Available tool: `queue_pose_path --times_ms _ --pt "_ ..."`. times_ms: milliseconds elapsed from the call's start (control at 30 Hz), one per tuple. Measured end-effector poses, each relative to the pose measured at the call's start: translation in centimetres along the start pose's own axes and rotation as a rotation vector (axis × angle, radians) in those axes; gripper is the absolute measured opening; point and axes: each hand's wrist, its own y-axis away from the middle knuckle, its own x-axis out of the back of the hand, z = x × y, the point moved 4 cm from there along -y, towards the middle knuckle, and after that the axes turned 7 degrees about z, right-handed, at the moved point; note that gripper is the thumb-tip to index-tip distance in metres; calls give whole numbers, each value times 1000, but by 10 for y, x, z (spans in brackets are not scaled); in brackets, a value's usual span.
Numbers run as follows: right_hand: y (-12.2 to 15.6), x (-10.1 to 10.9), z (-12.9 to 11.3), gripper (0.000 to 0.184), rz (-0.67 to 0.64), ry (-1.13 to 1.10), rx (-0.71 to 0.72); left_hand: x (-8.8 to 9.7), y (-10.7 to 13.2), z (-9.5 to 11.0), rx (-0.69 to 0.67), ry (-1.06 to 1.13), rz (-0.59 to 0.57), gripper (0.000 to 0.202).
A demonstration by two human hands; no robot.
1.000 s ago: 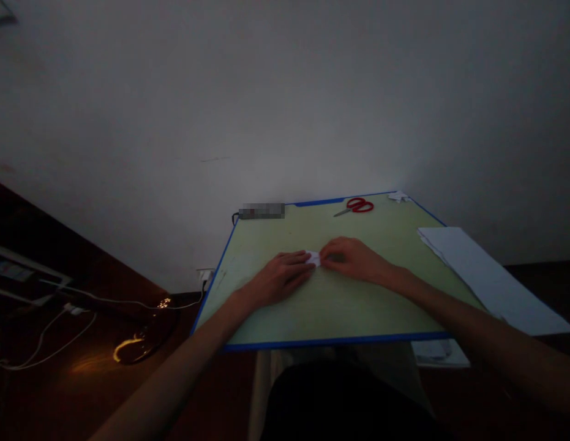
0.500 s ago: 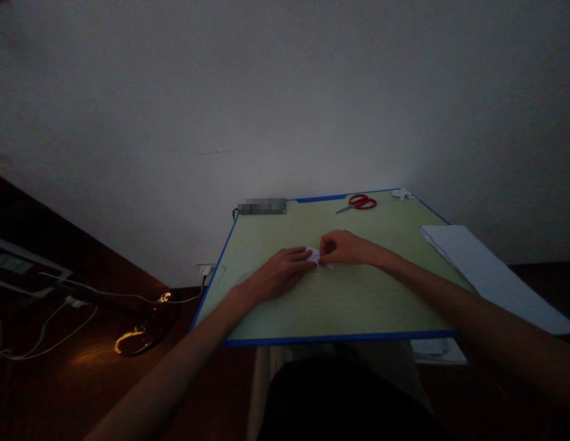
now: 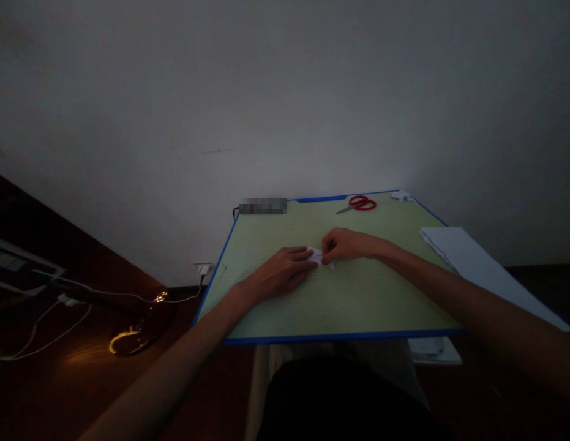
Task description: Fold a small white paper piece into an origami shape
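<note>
A small folded piece of white paper (image 3: 320, 256) lies in the middle of a pale green table (image 3: 358, 300) with a blue edge. My left hand (image 3: 280, 271) rests flat on the table, its fingertips pressing the paper's left side. My right hand (image 3: 344, 244) is curled with its fingers pinching the paper's right side. Most of the paper is hidden by my fingers.
Red-handled scissors (image 3: 360, 203) lie near the table's far edge, a small white paper scrap (image 3: 401, 195) at the far right corner. A stack of white sheets (image 3: 482, 269) overhangs the right side. Cables (image 3: 59, 306) and a glowing object (image 3: 128, 337) lie on the dark floor at left.
My right hand has curled from lying flat over the paper into a pinch on its right side. The left hand has stayed in place.
</note>
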Motion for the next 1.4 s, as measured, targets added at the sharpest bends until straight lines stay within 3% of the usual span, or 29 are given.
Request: queue_pose_path --times_ms 500,700,800,900,1067,1233,1400 --pt "6 15 13 22 -69 -19 -46 -4 6 -1 -13 -69 26 33" --pt "23 6 15 32 122 -96 140 -1 8 -4 -23 -145 67 33" --pt "38 0 10 25 218 66 354 3 6 -2 -28 -220 47 32" --pt "49 -6 6 27 260 226 465 5 2 4 -10 -302 38 31" --pt "62 -12 0 31 324 422 562 1 -12 13 -48 -381 -38 33" --pt "67 -16 -6 34 354 640 589 -5 -26 9 -88 -381 -110 25" --pt "68 -24 -8 33 357 822 600 -5 -24 4 -68 -330 -129 20"
